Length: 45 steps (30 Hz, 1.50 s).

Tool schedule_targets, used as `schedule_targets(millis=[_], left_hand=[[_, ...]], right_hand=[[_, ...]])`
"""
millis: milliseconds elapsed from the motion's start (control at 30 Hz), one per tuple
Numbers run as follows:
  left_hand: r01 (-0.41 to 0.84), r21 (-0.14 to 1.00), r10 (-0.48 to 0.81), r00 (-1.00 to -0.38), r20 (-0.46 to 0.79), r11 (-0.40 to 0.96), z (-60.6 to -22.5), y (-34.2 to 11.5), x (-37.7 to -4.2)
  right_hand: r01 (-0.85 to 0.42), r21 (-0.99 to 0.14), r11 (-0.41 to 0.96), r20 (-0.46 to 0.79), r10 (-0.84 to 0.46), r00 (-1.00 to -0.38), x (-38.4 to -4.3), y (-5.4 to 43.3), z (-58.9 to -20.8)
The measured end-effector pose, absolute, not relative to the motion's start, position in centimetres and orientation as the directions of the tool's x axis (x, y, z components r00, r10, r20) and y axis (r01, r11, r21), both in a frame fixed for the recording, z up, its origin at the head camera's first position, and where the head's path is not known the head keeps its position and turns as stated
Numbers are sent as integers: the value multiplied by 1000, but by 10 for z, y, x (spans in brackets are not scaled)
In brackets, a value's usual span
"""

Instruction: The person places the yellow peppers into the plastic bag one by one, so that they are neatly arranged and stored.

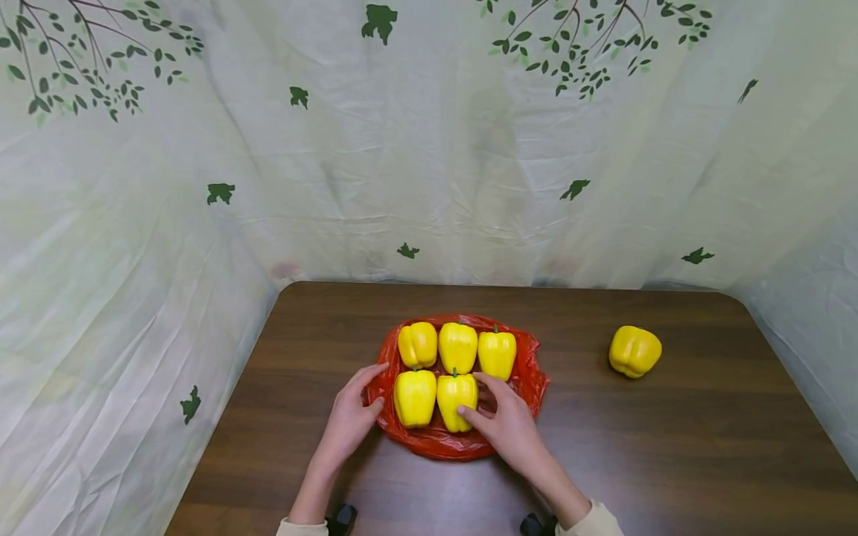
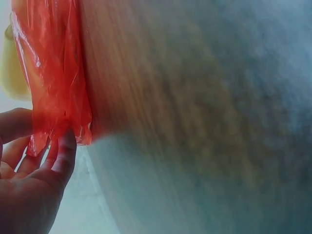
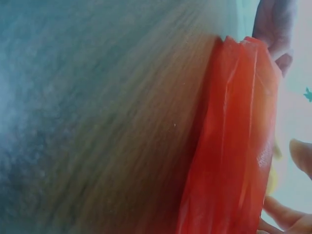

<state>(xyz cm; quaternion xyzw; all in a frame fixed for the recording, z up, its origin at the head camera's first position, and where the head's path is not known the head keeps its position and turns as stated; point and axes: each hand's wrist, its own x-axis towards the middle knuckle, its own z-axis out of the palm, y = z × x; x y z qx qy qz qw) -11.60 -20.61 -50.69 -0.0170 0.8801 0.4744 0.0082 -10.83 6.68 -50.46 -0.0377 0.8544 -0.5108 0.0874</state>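
Observation:
Yellow bell peppers sit in an open red plastic bag [image 1: 439,445], three in the back row and two in front. At the bag's left edge, my left hand [image 1: 351,412] holds the rim, and its fingers show through the thin red film in the left wrist view. My right hand [image 1: 507,426] grips the front right pepper [image 1: 453,406], its thumb on the pepper's face and its index finger at the upper right side. Left of that pepper stands the front left pepper [image 1: 414,400], stem up. The bag's wall [image 3: 234,146] hides most of the peppers in the right wrist view.
A lone yellow bell pepper [image 1: 634,351] lies on its side on the brown wooden table [image 1: 677,447], to the right of the bag. A pale curtain [image 1: 436,164] with printed leaves hangs behind the table and at both sides.

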Motion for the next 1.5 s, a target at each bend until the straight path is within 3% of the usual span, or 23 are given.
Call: schedule_targets(millis=[267, 533, 867, 1233, 1500], left_hand=[[-36, 833, -22, -999, -29, 552, -508, -207, -115], [-10, 826, -16, -1000, -2, 563, -510, -207, -114], [-11, 827, -14, -1000, -4, 562, -507, -206, -115], [-2, 823, -12, -1000, 6, 568, -505, -206, -117], [-23, 831, -17, -1000, -17, 556, -505, -206, -116]], right_hand=[[27, -924, 382, -100, -171, -980, -101, 75, -499], [-75, -940, 333, 3, -212, -977, -95, 89, -494], [-107, -904, 413, 65, -115, -991, -94, 118, -490], [-262, -875, 406, 265, -49, -963, -95, 153, -487], [-219, -825, 521, 265, 14, -964, -93, 184, -489]])
